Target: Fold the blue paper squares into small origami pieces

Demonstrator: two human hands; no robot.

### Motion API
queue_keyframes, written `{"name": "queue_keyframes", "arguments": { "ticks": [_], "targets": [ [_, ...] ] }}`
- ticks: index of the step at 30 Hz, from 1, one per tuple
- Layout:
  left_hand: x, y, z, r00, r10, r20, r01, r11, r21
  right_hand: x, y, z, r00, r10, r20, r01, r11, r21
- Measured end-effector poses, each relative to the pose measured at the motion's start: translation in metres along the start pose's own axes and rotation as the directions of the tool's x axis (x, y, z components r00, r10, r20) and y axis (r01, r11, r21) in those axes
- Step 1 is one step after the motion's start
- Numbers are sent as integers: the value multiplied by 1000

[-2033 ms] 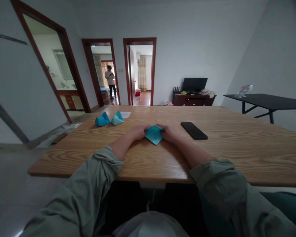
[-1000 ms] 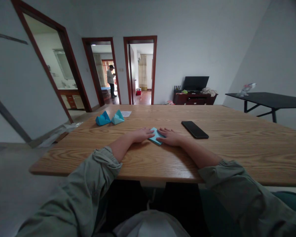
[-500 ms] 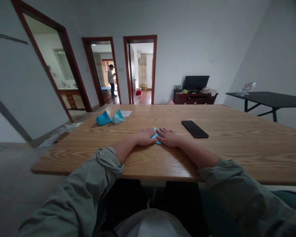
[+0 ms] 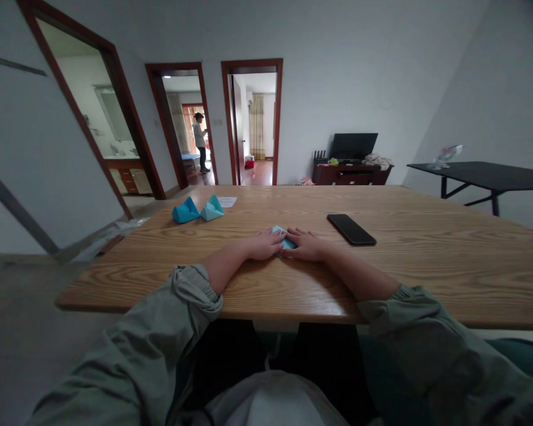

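A small light-blue folded paper [image 4: 286, 242] lies on the wooden table, partly covered by fingers from both sides. My left hand [image 4: 265, 244] rests on its left part, fingers stretched toward the right. From the other side my right hand [image 4: 306, 245] lies over its right part, fingers spread and pointing left. The fingertips of both hands nearly meet over the paper. Farther back on the left stand a darker blue folded paper piece [image 4: 186, 210] and a pale blue one [image 4: 212, 208], side by side.
A black phone [image 4: 351, 229] lies right of my hands on the wooden table [image 4: 426, 260]. Behind the folded pieces is a white slip [image 4: 228, 202]. A black table [image 4: 484, 174] stands at the right. A person [image 4: 199, 142] stands in a far doorway.
The light-blue paper has turned between my hands and now slants differently under the fingers. Both hands have shifted only slightly. The camera view has tilted a little.
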State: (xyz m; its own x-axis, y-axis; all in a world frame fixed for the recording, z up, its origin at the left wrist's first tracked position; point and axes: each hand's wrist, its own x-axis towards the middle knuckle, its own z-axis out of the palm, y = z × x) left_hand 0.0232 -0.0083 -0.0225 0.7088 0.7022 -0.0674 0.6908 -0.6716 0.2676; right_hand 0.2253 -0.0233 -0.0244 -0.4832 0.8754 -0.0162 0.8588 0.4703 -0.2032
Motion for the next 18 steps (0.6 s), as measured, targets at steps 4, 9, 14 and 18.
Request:
{"name": "queue_keyframes", "arguments": {
  "ticks": [4, 9, 14, 18],
  "targets": [
    [-2, 3, 3, 999, -5, 42, 2, 999, 52, -1, 1, -1, 999, 12, 37, -12, 1000, 7],
    [-4, 2, 3, 999, -44, 29, 41, 996, 78, 2, 4, 2, 999, 29, 42, -29, 1000, -11],
    [-1, -13, -1, 989, -147, 0, 147, 986, 85, 6, 3, 5, 995, 82, 55, -80, 996, -40],
    [0, -25, -4, 976, -218, -17, 218, 973, 72, 5, 2, 1, 995, 81, 49, -79, 996, -38]
  ]
}}
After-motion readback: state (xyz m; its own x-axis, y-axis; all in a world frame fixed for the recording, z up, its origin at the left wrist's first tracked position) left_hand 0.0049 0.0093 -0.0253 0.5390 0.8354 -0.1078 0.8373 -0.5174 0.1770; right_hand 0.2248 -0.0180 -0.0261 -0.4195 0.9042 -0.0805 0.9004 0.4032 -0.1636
